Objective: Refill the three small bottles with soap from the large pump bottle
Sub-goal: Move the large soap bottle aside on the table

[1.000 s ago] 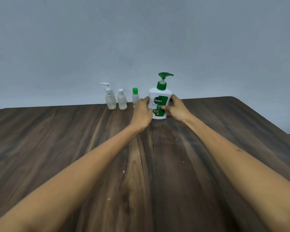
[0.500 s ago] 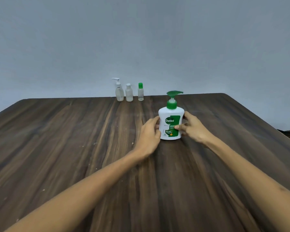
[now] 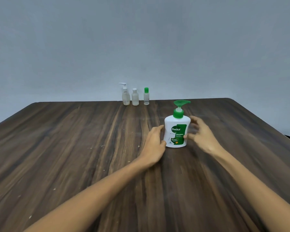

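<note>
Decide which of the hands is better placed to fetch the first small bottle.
Probably the left hand: the three small bottles stand at the table's far edge, left of the pump bottle, on its side. The right hand would cross over the pump.

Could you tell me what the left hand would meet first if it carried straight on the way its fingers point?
Probably the white Dettol pump bottle: the left hand already touches its side.

Dark wood-grain table [image 3: 74, 148] with pale crumbs [image 3: 138, 146], plain grey-blue wall [image 3: 141, 39] behind
</note>
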